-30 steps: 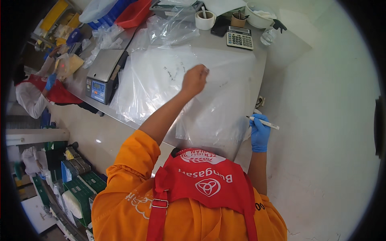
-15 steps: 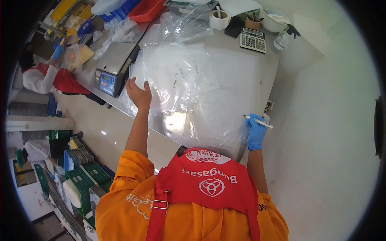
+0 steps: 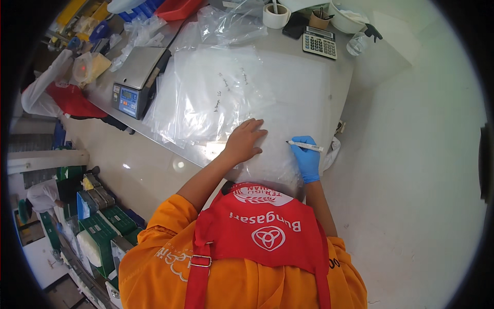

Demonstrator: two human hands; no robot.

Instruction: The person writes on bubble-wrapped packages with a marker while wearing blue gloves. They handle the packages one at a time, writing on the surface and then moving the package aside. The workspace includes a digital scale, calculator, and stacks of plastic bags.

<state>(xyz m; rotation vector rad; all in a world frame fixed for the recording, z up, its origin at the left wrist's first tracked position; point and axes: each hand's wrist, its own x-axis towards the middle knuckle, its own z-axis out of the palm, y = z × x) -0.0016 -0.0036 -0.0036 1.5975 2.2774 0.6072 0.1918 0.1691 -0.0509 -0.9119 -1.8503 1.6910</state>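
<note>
Clear plastic bags (image 3: 200, 92) lie flat and overlapping on the metal table, some with dark handwriting on them. On a bag near the table's front edge rests my bare left hand (image 3: 245, 140), its fingers spread and holding nothing. My right hand (image 3: 307, 164), in a blue glove, grips a white marker pen (image 3: 307, 147) between thumb and fingers. The marker's dark tip points left, toward the plastic sheets; whether it touches them I cannot tell.
A scale (image 3: 135, 85) stands left of the bags. Toward the back are a calculator (image 3: 319, 45), a tape roll (image 3: 276, 19), a spray bottle (image 3: 356, 44), a white bowl (image 3: 347, 23) and a red tray (image 3: 176, 9). A co-worker in a red apron (image 3: 72, 98) is at the far left.
My left hand has moved right from beside the scale onto the bags near the middle. My right hand has shifted slightly left and farther over the plastic with the marker pen.
</note>
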